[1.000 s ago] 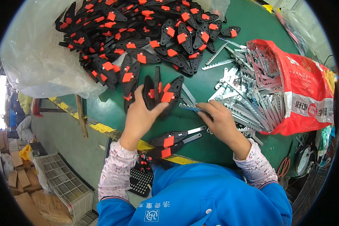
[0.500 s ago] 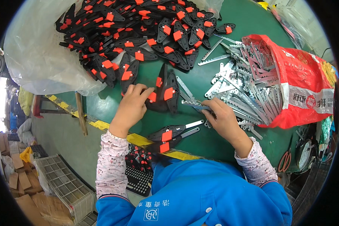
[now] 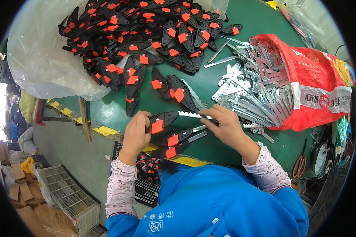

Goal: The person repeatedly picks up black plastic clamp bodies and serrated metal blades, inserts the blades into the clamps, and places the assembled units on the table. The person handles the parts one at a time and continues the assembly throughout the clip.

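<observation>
My left hand (image 3: 135,132) is closed on the outer end of a black plastic part with a red tab (image 3: 157,126). In my right hand (image 3: 227,124) I pinch a toothed metal strip (image 3: 189,115). The strip's left end meets the right tip of the black part; whether it sits inside is too small to tell. Just below, two black parts with metal strips sticking out of them (image 3: 180,137) lie near the table edge. Beyond my hands rest two more black parts (image 3: 184,98), with loose strips (image 3: 194,98) beside them.
A large heap of black parts with red tabs (image 3: 144,58) spreads from a clear plastic bag (image 3: 35,55) at far left. Many metal strips (image 3: 245,93) spill from a red bag (image 3: 314,71) on the right. Scissors (image 3: 299,166) lie near the right edge; a crate (image 3: 65,193) stands at lower left.
My left hand has taken a black part and drawn it nearer. The right hand has come slightly left and down, bringing its strip end against that part.
</observation>
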### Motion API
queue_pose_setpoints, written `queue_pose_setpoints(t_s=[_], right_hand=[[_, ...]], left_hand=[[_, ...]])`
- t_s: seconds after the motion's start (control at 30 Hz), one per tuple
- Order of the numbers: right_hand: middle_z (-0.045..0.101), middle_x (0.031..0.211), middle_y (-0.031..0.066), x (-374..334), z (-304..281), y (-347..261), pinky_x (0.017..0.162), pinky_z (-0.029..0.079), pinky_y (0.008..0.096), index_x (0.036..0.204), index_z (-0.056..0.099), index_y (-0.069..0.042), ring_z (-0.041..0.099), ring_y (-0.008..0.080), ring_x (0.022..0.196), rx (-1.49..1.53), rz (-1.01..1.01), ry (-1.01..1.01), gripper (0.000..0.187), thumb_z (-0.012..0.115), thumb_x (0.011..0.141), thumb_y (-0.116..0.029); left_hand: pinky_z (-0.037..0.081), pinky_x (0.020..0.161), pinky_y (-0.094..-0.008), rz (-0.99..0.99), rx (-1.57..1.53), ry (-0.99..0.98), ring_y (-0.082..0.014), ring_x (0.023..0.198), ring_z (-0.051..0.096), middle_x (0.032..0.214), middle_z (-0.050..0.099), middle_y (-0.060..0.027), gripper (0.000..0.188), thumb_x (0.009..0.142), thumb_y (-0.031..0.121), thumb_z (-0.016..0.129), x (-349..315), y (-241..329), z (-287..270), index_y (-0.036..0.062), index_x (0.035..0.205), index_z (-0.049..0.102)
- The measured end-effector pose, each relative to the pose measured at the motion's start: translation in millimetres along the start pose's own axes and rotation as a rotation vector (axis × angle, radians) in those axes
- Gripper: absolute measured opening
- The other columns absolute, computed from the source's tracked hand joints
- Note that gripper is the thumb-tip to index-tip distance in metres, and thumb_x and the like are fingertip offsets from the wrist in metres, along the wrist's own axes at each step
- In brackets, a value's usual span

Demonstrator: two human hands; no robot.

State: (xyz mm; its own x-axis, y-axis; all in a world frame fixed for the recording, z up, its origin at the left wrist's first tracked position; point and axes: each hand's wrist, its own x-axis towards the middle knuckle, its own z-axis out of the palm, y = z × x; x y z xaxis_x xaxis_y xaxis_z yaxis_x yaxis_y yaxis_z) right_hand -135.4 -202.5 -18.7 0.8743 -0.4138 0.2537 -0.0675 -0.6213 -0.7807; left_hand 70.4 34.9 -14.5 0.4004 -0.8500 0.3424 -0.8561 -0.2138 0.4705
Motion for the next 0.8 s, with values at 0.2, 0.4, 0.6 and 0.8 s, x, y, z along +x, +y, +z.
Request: queue_pose_setpoints(t_s=[0.2,0.4,0.6,0.8], right_hand=[[0.065,0.085,0.0061,2.5,-13.0,4.8,0.064,0.054,0.0412,0.102,0.076,-0.012,0.068,0.0286,0.077,-0.175,-0.192,-0.071,0.02,0.082,0.084,-0.015],[0.065,0.088,0.0057,6.9,-9.6,-4.3,0.066,0.057,0.0418,0.109,0.072,-0.011,0.069,0.0286,0.081,-0.178,-0.29,-0.12,0.029,0.082,0.083,-0.015],[0.064,0.104,0.0082,8.3,8.8,-16.2,0.069,0.059,0.042,0.121,0.062,-0.008,0.07,0.0307,0.085,-0.191,-0.269,-0.217,0.043,0.082,0.083,-0.015],[0.062,0.111,0.0141,17.9,30.3,-7.8,0.082,0.056,0.0454,0.127,0.059,-0.005,0.066,0.0356,0.1,-0.018,-0.267,-0.131,0.054,0.085,0.083,-0.022]], left_hand=[[0.057,0.075,-0.0406,-0.141,-0.064,-0.187,-0.0337,0.091,0.069,0.105,0.066,-0.0136,0.061,0.076,0.018,0.09,14.2,30.4,-11.2,0.0052,0.127,0.06],[0.056,0.078,-0.0413,0.091,-0.077,-0.224,-0.0342,0.09,0.067,0.108,0.064,-0.0132,0.064,0.076,0.039,0.09,24.1,39.2,-1.9,0.0028,0.124,0.068],[0.052,0.076,-0.0418,0.113,-0.105,-0.174,-0.0332,0.086,0.064,0.105,0.065,-0.0104,0.059,0.076,0.036,0.089,18.2,32.9,7.9,0.0037,0.121,0.068],[0.044,0.095,-0.0429,0.003,-0.044,-0.292,-0.0318,0.111,0.057,0.117,0.062,-0.0109,0.059,0.081,0.033,0.086,17.3,34.4,11.5,0.0061,0.131,0.069]])
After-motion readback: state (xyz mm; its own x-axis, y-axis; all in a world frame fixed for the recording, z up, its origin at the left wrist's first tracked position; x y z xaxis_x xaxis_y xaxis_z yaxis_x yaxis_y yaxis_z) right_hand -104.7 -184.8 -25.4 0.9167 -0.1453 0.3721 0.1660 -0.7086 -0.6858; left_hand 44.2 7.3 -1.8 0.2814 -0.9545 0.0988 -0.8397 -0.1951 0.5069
